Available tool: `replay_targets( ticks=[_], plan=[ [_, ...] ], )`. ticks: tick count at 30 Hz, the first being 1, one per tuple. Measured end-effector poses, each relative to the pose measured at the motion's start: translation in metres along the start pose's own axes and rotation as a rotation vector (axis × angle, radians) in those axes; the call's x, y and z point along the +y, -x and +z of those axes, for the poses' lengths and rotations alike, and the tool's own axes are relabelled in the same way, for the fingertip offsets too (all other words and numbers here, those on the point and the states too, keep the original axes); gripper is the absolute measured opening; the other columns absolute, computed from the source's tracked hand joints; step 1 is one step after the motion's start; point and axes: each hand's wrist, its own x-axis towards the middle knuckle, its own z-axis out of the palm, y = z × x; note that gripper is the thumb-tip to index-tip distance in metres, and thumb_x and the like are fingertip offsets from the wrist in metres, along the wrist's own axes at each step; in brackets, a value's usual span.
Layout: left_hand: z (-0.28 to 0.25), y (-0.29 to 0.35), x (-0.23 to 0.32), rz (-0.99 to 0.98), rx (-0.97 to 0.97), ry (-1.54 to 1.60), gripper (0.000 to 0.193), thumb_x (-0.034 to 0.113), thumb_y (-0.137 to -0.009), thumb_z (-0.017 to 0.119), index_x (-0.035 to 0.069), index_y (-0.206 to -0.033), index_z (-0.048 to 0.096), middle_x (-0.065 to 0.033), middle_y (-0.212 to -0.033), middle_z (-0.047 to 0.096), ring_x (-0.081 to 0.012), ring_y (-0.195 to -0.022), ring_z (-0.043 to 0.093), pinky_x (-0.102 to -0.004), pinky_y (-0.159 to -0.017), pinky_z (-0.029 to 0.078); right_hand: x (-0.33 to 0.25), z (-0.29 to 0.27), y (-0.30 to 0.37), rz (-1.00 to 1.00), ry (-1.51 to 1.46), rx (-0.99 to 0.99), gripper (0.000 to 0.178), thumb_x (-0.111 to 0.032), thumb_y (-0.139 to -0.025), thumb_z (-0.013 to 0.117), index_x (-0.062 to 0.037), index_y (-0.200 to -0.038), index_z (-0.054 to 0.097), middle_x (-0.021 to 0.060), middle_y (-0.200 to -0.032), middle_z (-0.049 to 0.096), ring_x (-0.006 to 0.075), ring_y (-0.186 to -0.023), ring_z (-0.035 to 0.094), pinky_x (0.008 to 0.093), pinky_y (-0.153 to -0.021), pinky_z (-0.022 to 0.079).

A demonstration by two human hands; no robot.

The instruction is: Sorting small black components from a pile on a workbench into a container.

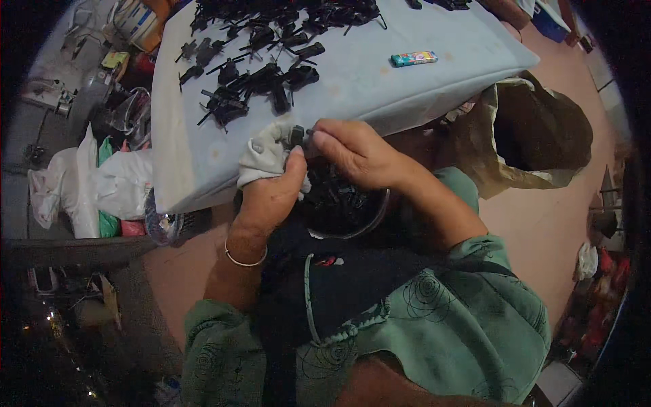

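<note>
My left hand (270, 193) has a whitish cloth glove (258, 154) over its fingers, with the thumb bare. Between that thumb and the gloved fingers sits a small black plastic part (297, 136). Close on its right, my right hand (359, 154) is bare, with thumb and forefinger pinched at the part's side; what lies in the pinch is too small to make out. Below both hands, a round tub (385, 211) holds many black pieces (342, 200). More black plastic parts (261, 81) lie heaped on the pale-covered table (359, 88) ahead.
A small colourful packet (413, 59) lies on the table's right side. To the right stands a large open brown sack (536, 136). White plastic bags (125, 180) crowd the left, near assorted clutter. Another person's arm (508, 10) shows at the far right corner.
</note>
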Motion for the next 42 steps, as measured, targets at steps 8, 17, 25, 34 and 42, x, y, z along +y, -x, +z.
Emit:
replay_targets(
  ticks=[8, 17, 25, 34, 42],
  plan=[
    [0.002, 0.001, -0.008, 0.16, 0.086, -0.217, 0.025, 0.003, -0.077, 0.052, -0.001, -0.101, 0.049, -0.0104, -0.082, 0.057, -0.0156, -0.073, 0.055, -0.0266, -0.065, 0.045, 0.006, 0.016, 0.0, 0.085, -0.196, -0.076, 0.027, -0.021, -0.09, 0.043, 0.0004, -0.077, 0.051, 0.0056, -0.058, 0.045, 0.0087, -0.058, 0.037, 0.0292, -0.054, 0.038],
    [0.0, 0.002, -0.012, 0.271, 0.058, -0.122, 0.028, 0.007, -0.08, 0.055, 0.002, -0.106, 0.045, -0.0058, -0.084, 0.053, -0.0121, -0.068, 0.05, -0.0254, -0.06, 0.042, 0.01, 0.023, 0.001, 0.128, -0.404, -0.043, 0.027, -0.023, -0.091, 0.043, -0.001, -0.078, 0.051, -0.0036, -0.069, 0.048, 0.0034, -0.066, 0.041, 0.0218, -0.057, 0.038],
    [-0.015, -0.002, -0.01, -0.073, 0.113, 0.133, 0.03, 0.011, -0.088, 0.044, 0.002, -0.115, 0.038, -0.0013, -0.082, 0.048, -0.005, -0.063, 0.043, -0.0186, -0.053, 0.038, 0.004, 0.0, -0.002, -0.024, 0.077, -0.067, 0.016, -0.015, -0.083, 0.056, 0.0004, -0.08, 0.056, 0.0014, -0.059, 0.048, 0.0058, -0.06, 0.043, 0.0241, -0.051, 0.038],
    [-0.009, 0.003, 0.001, -0.08, -0.114, 0.009, 0.03, 0.007, -0.084, 0.043, 0.0, -0.114, 0.039, -0.0015, -0.078, 0.046, -0.0064, -0.061, 0.043, -0.0207, -0.051, 0.037, 0.01, 0.015, -0.007, -0.047, -0.111, 0.069, 0.017, -0.015, -0.083, 0.057, 0.0001, -0.076, 0.055, -0.0016, -0.062, 0.048, 0.0044, -0.06, 0.04, 0.0217, -0.053, 0.037],
    [-0.013, 0.0, -0.036, 0.16, 0.046, -0.287, 0.029, 0.006, -0.08, 0.045, -0.002, -0.108, 0.043, -0.0147, -0.089, 0.052, -0.0265, -0.082, 0.051, -0.0329, -0.074, 0.042, 0.001, 0.007, -0.008, 0.043, 0.005, -0.11, 0.026, -0.02, -0.089, 0.047, 0.0013, -0.074, 0.051, 0.0046, -0.058, 0.043, 0.0082, -0.058, 0.038, 0.0266, -0.052, 0.037]
  ],
)
